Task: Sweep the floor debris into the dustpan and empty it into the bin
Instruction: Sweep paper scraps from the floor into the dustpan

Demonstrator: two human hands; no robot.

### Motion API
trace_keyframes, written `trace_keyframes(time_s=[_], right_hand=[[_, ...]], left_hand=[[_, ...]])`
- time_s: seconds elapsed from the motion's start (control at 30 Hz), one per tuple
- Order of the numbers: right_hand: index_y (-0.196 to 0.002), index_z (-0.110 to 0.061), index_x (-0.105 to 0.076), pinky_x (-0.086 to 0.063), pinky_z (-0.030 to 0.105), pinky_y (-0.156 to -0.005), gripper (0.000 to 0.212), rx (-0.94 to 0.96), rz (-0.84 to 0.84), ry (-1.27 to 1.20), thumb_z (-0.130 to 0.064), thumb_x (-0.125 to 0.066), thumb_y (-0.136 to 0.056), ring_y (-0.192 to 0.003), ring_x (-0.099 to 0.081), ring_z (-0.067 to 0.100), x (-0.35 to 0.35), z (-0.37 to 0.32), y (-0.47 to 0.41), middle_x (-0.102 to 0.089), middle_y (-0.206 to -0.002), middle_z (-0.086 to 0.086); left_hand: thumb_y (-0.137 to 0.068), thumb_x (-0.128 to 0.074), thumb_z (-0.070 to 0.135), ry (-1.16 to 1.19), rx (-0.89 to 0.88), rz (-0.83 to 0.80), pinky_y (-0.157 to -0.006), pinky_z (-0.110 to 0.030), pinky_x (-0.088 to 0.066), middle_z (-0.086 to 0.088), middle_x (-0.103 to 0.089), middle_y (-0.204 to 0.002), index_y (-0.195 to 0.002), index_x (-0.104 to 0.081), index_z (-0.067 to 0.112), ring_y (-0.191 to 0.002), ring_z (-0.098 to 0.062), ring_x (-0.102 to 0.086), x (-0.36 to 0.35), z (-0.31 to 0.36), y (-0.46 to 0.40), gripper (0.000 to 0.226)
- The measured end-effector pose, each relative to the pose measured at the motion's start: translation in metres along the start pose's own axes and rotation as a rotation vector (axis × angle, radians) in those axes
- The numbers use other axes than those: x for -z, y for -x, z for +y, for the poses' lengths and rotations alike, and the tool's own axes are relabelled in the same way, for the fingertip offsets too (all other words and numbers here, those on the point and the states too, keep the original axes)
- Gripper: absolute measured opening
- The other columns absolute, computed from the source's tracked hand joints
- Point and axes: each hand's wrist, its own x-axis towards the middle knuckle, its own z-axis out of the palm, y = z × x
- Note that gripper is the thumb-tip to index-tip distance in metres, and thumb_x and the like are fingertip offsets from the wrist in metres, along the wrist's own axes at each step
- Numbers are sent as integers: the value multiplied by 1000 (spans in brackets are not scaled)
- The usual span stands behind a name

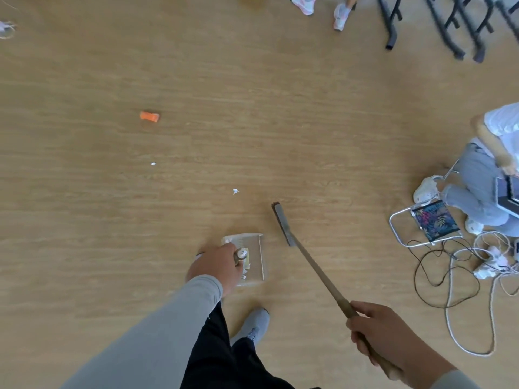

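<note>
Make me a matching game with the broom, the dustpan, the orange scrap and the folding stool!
Things:
1. broom
2. dustpan
3. orange scrap
4. folding stool

Places or states:
A. lies alone on the floor, far left
B. handle gripped by the right hand
C. stands by the cables, leafy seat
D. held by the left hand, paper inside

Pairs: 1-B, 2-D, 3-A, 4-C

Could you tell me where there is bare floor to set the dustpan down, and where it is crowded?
Bare floor lies left of the dustpan, below the orange scrap and the white bits. The strip between the broom and the folding stool is also free. The right edge is crowded with cables and a seated person.
</note>
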Motion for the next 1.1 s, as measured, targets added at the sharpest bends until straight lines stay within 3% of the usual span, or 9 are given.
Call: trace_keyframes(time_s=[0.1, 0.2, 0.27, 0.47, 0.7, 0.8, 0.9, 1.0, 1.1], right_hand=[[-98, -10, -68, -34, 26, -42, 16, 13, 25, 48, 1, -58, -93, -50, -48, 23, -11, -29, -4, -59, -60, 15], [-102, 7, -68, -33, 26, -42, 15, -4, 45, 37, 1, -58, -92, -51, -43, 24, -10, -63, -11, -56, -60, 17], [-101, 11, -65, -31, 25, -41, 15, 3, 56, 32, 3, -58, -91, -49, -44, 23, -8, -88, -15, -56, -61, 18], [-88, -1, -63, -27, 20, -40, 11, 12, 44, 10, 3, -55, -93, -41, -42, 18, -14, -175, -10, -54, -60, 15], [-108, 8, -66, -28, 24, -40, 19, -9, 37, 56, 0, -55, -95, -43, -40, 19, -49, -243, -30, -55, -62, 16], [-108, 1, -65, -31, 25, -40, 16, 22, 41, 88, 0, -56, -95, -47, -44, 20, -63, -263, -38, -57, -64, 15], [-107, -1, -65, -31, 27, -43, 17, 37, 35, 140, -2, -56, -93, -50, -44, 23, -72, -276, -56, -58, -61, 14], [-95, -6, -63, -29, 30, -49, 13, 53, 36, 196, -1, -55, -87, -65, -43, 27, -78, -290, -80, -58, -61, 16], [-87, -8, -62, -36, 33, -52, 11, 91, 47, 293, -1, -54, -86, -61, -48, 27, -87, -302, -105, -60, -58, 16]], left_hand=[[-94, -47, 47, 23, 2, -9, -70, -32, -55, 10, -64, -89, -101, -53, 34, -80, -15, -62, 12, -17, 2, 16], [-95, -49, 45, 115, 52, 21, -71, -29, -52, 14, -65, -97, -98, -49, 38, -82, -14, -63, 40, -28, 1, 7], [-93, -52, 43, 205, 108, 64, -73, -31, -55, 14, -65, -89, -93, -54, 34, -79, -14, -64, 60, -35, 3, 9], [-93, -53, 43, 359, 188, 136, -75, -35, -58, 13, -63, -85, -87, -50, 41, -75, -12, -64, 125, -55, 6, 8], [-94, -54, 42, 377, 225, 171, -65, -31, -55, 7, -66, -85, -101, -61, 31, -72, -15, -65, 170, -76, -46, 14], [-92, -54, 45, 368, 232, 166, -63, -30, -49, 6, -66, -94, -116, -61, 31, -79, -18, -65, 181, -81, -71, 29], [-93, -54, 45, 352, 256, 161, -65, -30, -50, 6, -64, -89, -110, -62, 30, -78, -18, -64, 189, -83, -90, 24], [-94, -53, 45, 336, 279, 149, -70, -30, -55, 9, -63, -84, -99, -59, 32, -73, -15, -63, 190, -87, -107, 15], [-95, -52, 49, 316, 315, 138, -67, -29, -52, 9, -64, -91, -115, -60, 33, -76, -16, -64, 183, -93, -120, 27]])
